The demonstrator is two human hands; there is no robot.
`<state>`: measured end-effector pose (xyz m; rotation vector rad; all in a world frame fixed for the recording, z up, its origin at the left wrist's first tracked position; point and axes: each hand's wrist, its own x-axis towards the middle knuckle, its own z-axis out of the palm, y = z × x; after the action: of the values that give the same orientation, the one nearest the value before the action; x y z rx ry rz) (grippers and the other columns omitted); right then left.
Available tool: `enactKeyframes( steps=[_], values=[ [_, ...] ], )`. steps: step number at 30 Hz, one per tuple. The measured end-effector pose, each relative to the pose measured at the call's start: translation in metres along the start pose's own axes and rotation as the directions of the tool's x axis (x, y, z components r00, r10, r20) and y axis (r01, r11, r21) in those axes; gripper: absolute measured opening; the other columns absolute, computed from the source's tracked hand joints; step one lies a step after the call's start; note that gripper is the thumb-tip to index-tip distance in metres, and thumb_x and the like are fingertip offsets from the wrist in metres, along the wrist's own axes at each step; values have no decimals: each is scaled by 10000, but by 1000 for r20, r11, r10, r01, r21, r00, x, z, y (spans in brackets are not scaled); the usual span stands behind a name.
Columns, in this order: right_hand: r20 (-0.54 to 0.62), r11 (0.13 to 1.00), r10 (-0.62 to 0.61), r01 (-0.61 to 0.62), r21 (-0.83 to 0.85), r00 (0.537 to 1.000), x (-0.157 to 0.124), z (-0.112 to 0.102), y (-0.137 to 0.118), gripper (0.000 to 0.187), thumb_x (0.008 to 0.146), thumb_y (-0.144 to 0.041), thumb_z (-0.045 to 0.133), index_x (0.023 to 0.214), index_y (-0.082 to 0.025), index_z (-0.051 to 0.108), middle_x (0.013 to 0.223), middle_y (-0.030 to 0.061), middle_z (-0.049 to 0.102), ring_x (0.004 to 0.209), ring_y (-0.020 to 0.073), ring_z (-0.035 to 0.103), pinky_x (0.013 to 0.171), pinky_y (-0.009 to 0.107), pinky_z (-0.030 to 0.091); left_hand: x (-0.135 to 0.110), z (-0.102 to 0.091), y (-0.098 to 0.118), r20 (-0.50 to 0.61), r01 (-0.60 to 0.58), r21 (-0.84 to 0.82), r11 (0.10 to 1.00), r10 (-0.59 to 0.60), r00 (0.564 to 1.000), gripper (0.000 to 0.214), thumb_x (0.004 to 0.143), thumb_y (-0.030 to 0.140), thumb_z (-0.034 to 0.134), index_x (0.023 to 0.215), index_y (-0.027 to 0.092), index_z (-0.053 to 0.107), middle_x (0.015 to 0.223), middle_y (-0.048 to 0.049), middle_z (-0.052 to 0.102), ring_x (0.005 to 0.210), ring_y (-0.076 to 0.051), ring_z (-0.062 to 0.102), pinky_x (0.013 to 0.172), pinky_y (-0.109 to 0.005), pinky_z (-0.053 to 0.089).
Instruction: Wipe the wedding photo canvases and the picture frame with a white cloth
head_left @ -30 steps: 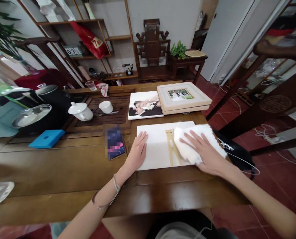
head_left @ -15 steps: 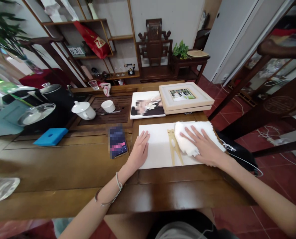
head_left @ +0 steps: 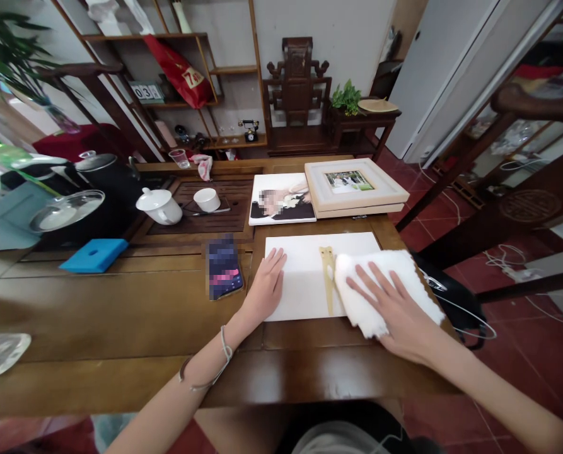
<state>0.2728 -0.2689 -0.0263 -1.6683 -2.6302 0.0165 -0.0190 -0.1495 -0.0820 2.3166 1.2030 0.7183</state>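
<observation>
A white board with a tan stand piece on its back lies flat on the wooden table. My left hand rests flat on the board's left edge, fingers stretched out. My right hand lies flat with spread fingers on a white cloth, pressing it on the board's right part near the front edge.
Behind the board lie a photo canvas and a framed photo. A phone sits left of my left hand. A tea tray with teapot and cup, a blue pad and kettle stand left.
My right hand slid the cloth away from me, then back toward the table's near right edge. My left hand has stayed on the board.
</observation>
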Motion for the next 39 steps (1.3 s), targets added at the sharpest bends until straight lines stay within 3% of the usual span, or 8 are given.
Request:
enactKeyframes(
  steps=[3,7,14,20,23,30,34,39],
  values=[
    [13,1000,-26,26,-7,1000,-25,-4,-14,1160,537,-106,534,1575,-237,31,1638,87,75,1470,392,25,1133,678,190,0,1,-1,-9,-11,-5,1000,11,1000,452,1011,204,294,1436,145,435,1539,-155,396,1486,-271,243,1194,-549,239],
    [27,996,-72,71,47,997,-20,-8,-1,1139,547,-91,504,1573,-277,47,1640,49,72,1476,350,34,1147,648,193,-1,2,-1,-27,-23,-20,1000,22,999,450,1010,204,297,1440,185,428,1542,-139,397,1485,-262,249,1189,-560,239],
    [65,973,4,-19,230,998,56,-7,56,904,734,-145,476,1567,-287,155,1608,28,252,1480,291,94,1182,600,145,0,1,-1,-13,-7,-18,1000,7,1000,451,1011,215,295,1435,167,439,1541,-148,395,1485,-267,247,1192,-554,235],
    [137,975,30,-60,215,990,112,-19,39,655,863,-259,431,1508,-166,359,1568,105,337,1471,318,167,1189,568,168,0,1,-1,1,8,-8,1000,-8,1000,454,1011,218,296,1432,134,443,1541,-157,392,1486,-269,245,1199,-545,228],
    [134,975,73,-99,198,988,113,-25,38,550,877,-286,430,1410,-175,511,1509,102,444,1436,329,291,1173,526,247,0,1,-1,-7,4,-11,1000,-4,1000,453,1014,222,294,1437,142,438,1542,-154,392,1486,-264,244,1198,-546,232],
    [78,926,247,-259,273,966,94,-27,75,474,899,-337,414,1306,-154,574,1382,129,570,1264,333,527,1057,476,416,0,1,-1,-7,-4,-18,1000,3,1000,453,1016,226,289,1442,170,433,1542,-140,396,1486,-266,243,1192,-555,235],
    [48,934,167,-173,314,985,113,-31,64,390,905,-310,409,1206,-225,641,1299,65,641,1236,337,543,1026,471,431,0,3,-1,-11,0,-8,1000,0,1000,454,1014,216,286,1440,161,434,1540,-145,398,1485,-268,247,1190,-551,243],
    [64,950,96,-111,293,993,154,-32,23,380,920,-291,410,1207,-185,635,1306,99,635,1193,314,572,970,395,455,0,4,-3,-19,-5,4,1000,5,1000,453,1011,216,294,1443,175,429,1540,-141,399,1486,-266,245,1188,-556,245]
  ],
)
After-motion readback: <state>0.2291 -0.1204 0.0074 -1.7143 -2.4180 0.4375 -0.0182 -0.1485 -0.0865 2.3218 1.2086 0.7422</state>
